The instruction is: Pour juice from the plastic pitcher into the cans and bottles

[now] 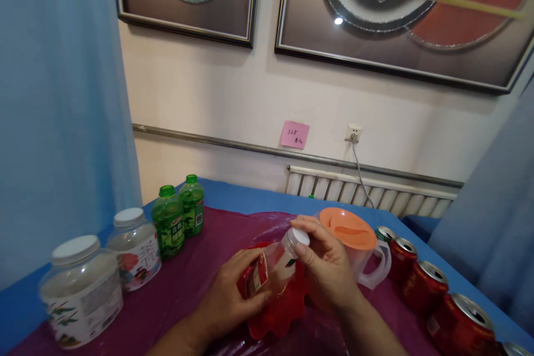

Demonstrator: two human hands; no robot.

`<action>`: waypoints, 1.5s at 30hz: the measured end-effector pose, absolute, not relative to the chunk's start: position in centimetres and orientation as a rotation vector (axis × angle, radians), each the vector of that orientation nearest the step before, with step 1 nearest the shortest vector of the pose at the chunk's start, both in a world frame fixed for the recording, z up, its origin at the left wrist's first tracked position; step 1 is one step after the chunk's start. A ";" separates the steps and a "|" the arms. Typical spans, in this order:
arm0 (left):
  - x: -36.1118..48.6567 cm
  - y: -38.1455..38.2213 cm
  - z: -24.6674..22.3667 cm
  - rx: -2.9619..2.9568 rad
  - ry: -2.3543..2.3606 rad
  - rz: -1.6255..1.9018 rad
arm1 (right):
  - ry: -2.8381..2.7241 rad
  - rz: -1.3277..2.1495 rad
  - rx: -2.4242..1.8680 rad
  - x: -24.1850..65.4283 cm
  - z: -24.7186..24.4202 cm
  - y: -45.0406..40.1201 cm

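Observation:
A clear plastic bottle (275, 262) with a red and white label is held tilted, its top leaning to the right. My left hand (233, 292) is wrapped round the bottle's lower body. With thumb and fingers, my right hand (325, 258) grips the white cap (299, 237) on the bottle's neck; whether the cap is loose I cannot tell. Beneath the bottle lies a red scallop-edged dish (283, 311), partly hidden by my hands. Just behind my right hand stands a clear pitcher with an orange lid (348, 228).
Two clear jars with white lids (81, 289) (133, 250) and two green bottles (168, 225) (192, 206) stand on the left. Several red cans (425, 286) line the right side. Purple plastic sheeting (225, 228) covers part of the blue tabletop (233, 192). Behind are a wall and radiator (329, 184).

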State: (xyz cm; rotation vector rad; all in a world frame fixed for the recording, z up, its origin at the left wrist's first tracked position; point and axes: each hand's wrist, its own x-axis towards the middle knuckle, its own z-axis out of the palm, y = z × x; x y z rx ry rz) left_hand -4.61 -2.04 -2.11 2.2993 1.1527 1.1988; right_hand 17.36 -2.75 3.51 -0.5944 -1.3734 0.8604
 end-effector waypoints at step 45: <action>-4.9 -2.2 -2.2 2.213 1.165 1.080 | -1.338 1.101 -0.415 16.9 2.3 -2.8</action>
